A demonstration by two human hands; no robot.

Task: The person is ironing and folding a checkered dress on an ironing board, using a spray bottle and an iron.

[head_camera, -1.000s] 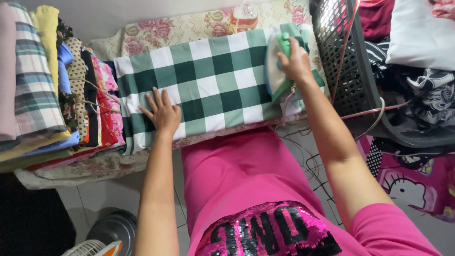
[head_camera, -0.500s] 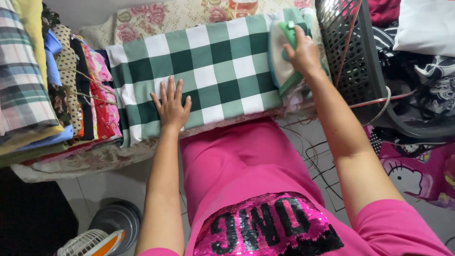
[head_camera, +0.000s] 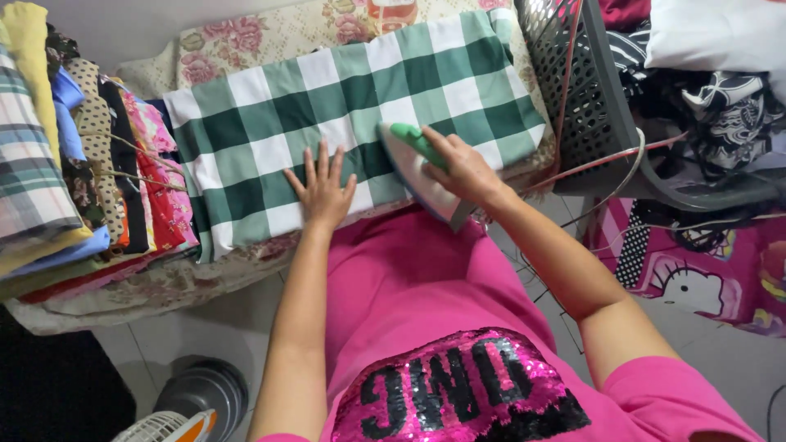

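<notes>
A folded green-and-white checked cloth (head_camera: 344,106) lies across an ironing surface padded with floral fabric (head_camera: 246,41). My left hand (head_camera: 322,190) rests flat on the cloth's near edge, fingers spread. My right hand (head_camera: 465,170) grips the green handle of a white and green iron (head_camera: 417,168). The iron sits on the near middle of the cloth, just right of my left hand.
A pile of folded clothes (head_camera: 74,164) fills the board's left end. A dark plastic laundry basket (head_camera: 589,90) holding crumpled garments stands at the right, with a red cord over its rim. A fan (head_camera: 184,409) stands on the floor, and pink printed fabric (head_camera: 696,270) lies at lower right.
My right hand has slid the iron from the cloth's far right end to its near middle, next to my left hand. The left hand has stayed flat on the cloth.
</notes>
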